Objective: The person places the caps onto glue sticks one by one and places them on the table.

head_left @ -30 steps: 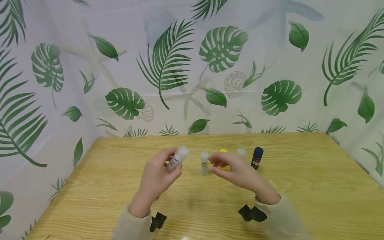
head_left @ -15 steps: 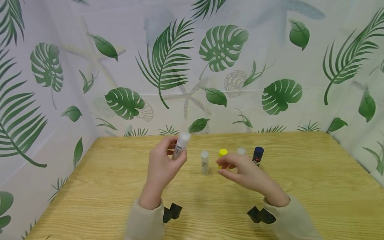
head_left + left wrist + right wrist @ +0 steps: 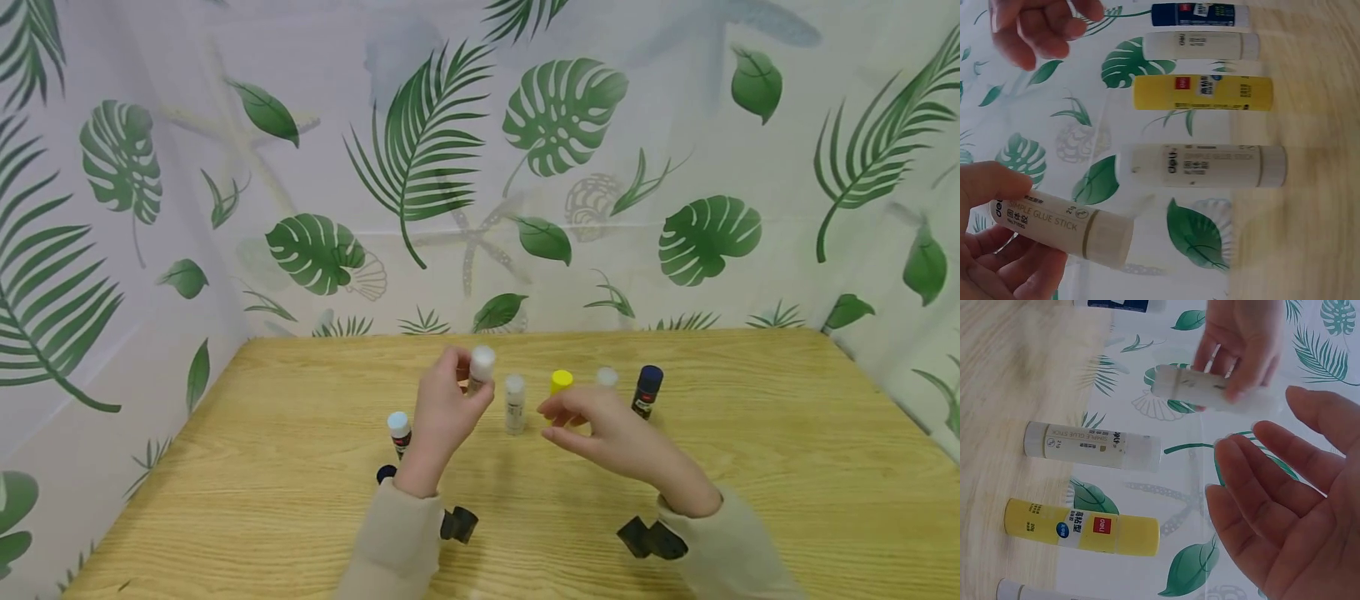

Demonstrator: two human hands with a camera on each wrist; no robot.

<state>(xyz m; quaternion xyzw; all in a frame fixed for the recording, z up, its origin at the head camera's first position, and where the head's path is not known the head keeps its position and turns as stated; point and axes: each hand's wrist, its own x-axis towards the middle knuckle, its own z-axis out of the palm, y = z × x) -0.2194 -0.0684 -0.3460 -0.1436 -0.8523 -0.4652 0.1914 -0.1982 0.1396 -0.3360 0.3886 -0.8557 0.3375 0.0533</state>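
My left hand [image 3: 444, 408] grips a white glue stick [image 3: 1054, 225] between thumb and fingers, raised off the table and slightly tilted in the left wrist view. Just right of it stands another white glue stick [image 3: 514, 407], upright and apart. My right hand [image 3: 607, 425] hovers with loosely bent fingers and holds nothing. It partly covers a yellow glue stick [image 3: 562, 383] and a further white glue stick [image 3: 607, 377] in the head view. Both show more fully in the left wrist view. At the row's right end stands a navy glue stick [image 3: 647, 392].
Behind my left forearm stand a glue stick with a pale cap [image 3: 400, 432] and a dark-capped one [image 3: 386, 474], both partly hidden. The wooden table [image 3: 262, 492] ends at a leaf-printed cloth [image 3: 600, 275] behind the row.
My left hand has moved right with the glue stick, close to the standing row, uncovering two sticks on the left. My right hand has shifted slightly right, away from the nearest white one.
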